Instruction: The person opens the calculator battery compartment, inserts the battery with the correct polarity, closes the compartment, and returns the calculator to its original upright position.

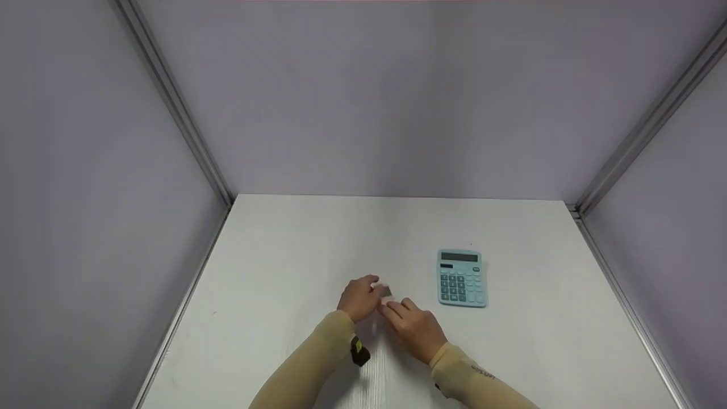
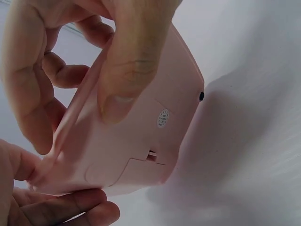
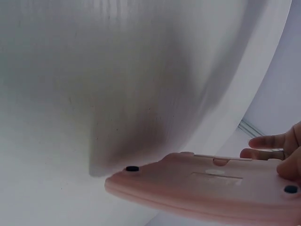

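Observation:
Between the two hands a pink calculator (image 1: 388, 299) is held tilted, low over the white table. Its back faces the left wrist view, where the pink back (image 2: 136, 146) carries a small oval sticker, a battery cover seam and a black foot. My left hand (image 1: 359, 299) grips it, thumb across the back and fingers round the far side. At the lower edge my right hand (image 1: 417, 330) pinches a corner between its fingers. In the right wrist view the pink calculator (image 3: 202, 188) is seen edge-on with two black feet, its shadow below. Most of its front is hidden.
A light blue calculator (image 1: 462, 278) lies face up on the white table (image 1: 295, 244), to the right of the hands. Grey panels (image 1: 363, 102) wall the table at the back and both sides. A black wrist device (image 1: 359, 353) hangs at the left sleeve.

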Demonstrator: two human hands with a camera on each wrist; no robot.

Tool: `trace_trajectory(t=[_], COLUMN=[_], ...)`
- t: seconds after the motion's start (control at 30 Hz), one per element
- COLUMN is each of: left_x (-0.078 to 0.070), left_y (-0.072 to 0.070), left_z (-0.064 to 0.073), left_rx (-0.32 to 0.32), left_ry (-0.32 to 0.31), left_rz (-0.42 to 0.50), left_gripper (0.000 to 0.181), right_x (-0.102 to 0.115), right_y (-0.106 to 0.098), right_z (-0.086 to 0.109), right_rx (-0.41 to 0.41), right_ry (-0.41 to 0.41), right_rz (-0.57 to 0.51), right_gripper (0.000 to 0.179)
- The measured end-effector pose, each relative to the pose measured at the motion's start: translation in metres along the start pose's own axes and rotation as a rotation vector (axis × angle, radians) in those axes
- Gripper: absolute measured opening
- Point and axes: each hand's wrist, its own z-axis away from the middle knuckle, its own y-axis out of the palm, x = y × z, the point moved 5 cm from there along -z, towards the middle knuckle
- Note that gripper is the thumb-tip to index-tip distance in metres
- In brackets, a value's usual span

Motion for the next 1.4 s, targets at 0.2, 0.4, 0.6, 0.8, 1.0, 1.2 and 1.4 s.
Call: trace_trajectory(t=[0.2, 0.4, 0.6, 0.8, 1.0, 1.2, 1.4], left_x=[0.001, 0.002, 0.005, 0.010, 0.015, 0.016, 0.013], left_y=[0.000, -0.003, -0.010, -0.019, -0.026, -0.029, -0.025], left_z=[-0.003, -0.003, -0.002, -0.002, -0.004, -0.005, -0.006], left_rx=[-0.039, -0.042, -0.069, -0.119, -0.111, -0.105, -0.068], left_ry=[0.023, 0.031, 0.016, 0.033, 0.043, 0.053, 0.062], left_rz=[-0.009, 0.111, 0.175, 0.144, 0.175, 0.205, 0.246], left_gripper=[0.036, 0.038, 0.038, 0.036, 0.036, 0.034, 0.033], right_x=[0.000, -0.002, -0.008, -0.028, -0.054, -0.064, -0.066], right_y=[0.001, 0.001, 0.000, -0.002, -0.001, 0.007, 0.017], right_z=[0.001, 0.002, 0.005, 0.013, 0.027, 0.033, 0.036], right_rx=[-0.014, -0.002, 0.032, 0.133, 0.338, 0.453, 0.480], right_ry=[-0.011, -0.018, 0.005, 0.073, 0.246, 0.281, 0.278], right_rz=[0.013, 0.006, -0.039, -0.162, -0.201, -0.217, -0.210], right_gripper=[0.030, 0.037, 0.044, 0.074, 0.110, 0.122, 0.127])
